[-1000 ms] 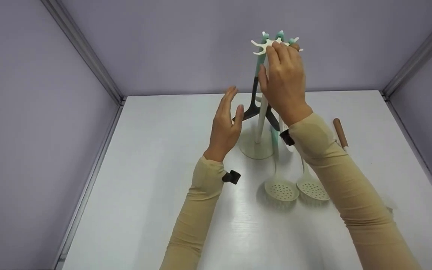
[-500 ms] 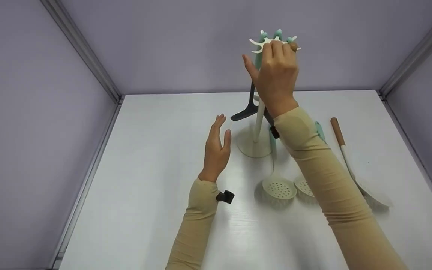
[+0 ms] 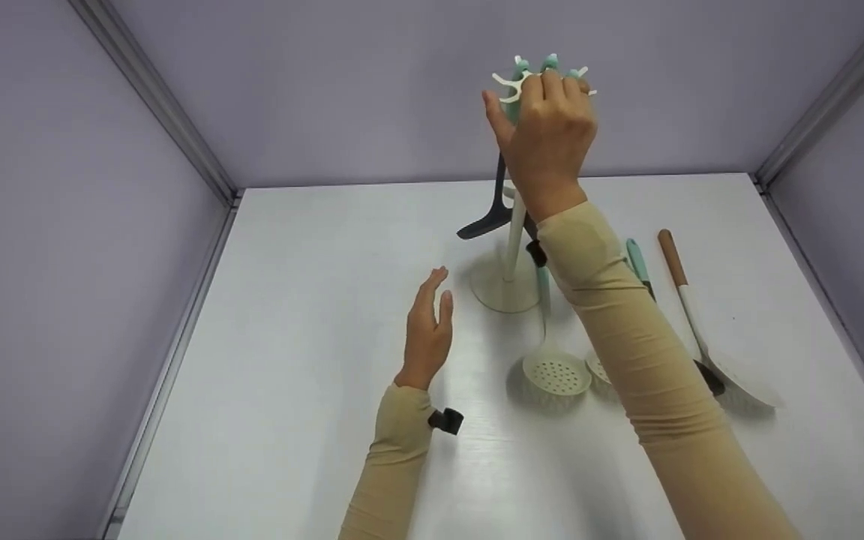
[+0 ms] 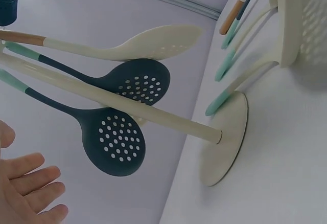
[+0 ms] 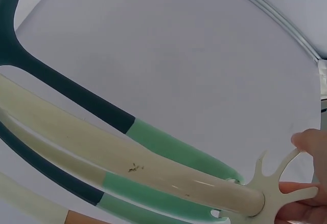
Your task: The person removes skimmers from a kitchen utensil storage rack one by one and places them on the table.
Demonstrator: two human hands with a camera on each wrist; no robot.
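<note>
Now the left hand (image 3: 427,330) has dropped away from the utensil stand (image 3: 511,225) and hovers low over the white table (image 3: 289,337), fingers straight and holding nothing; a second ago it was raised close beside the pole. The right hand (image 3: 548,131) stays up at the star-shaped hook crown (image 3: 508,84), fingers curled over it and gripping the top, with the thumb now spread out to the side. The stand is upright on its round base (image 3: 493,289) at the middle of the table, with dark slotted utensils (image 4: 117,139) hanging by mint handles. Lying flat beside the base are 2 cream skimmers (image 3: 556,373) and a wooden-handled spoon (image 3: 691,307), not yet hung. Judging by this, steadying now rests with the right hand alone
</note>
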